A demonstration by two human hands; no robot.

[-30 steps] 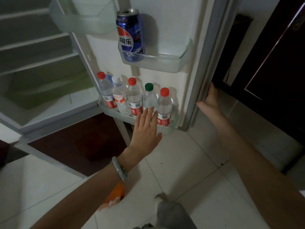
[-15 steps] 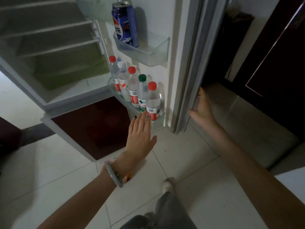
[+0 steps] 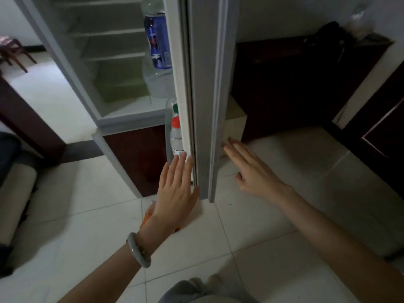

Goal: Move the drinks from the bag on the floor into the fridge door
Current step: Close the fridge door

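The fridge door stands edge-on to me, nearly at right angles to the fridge. On its inner side a blue cola can sits in the upper door shelf. Below it only two water bottles show, one with a red cap and one with a green cap; the others are hidden by the door edge. My left hand is flat with fingers apart, fingertips at the door's inner lower edge. My right hand is flat and empty beside the door's outer face. An orange bag peeks out under my left wrist.
The open fridge body with bare shelves stands at the left. A dark cabinet is behind the door at the right. A wooden chair stands far left. Pale floor tiles lie under my arms.
The door has swung from facing me to edge-on, hiding most bottles. My right hand has come off the door's edge and now lies flat by its outer side. My left hand stays low by the shelf.
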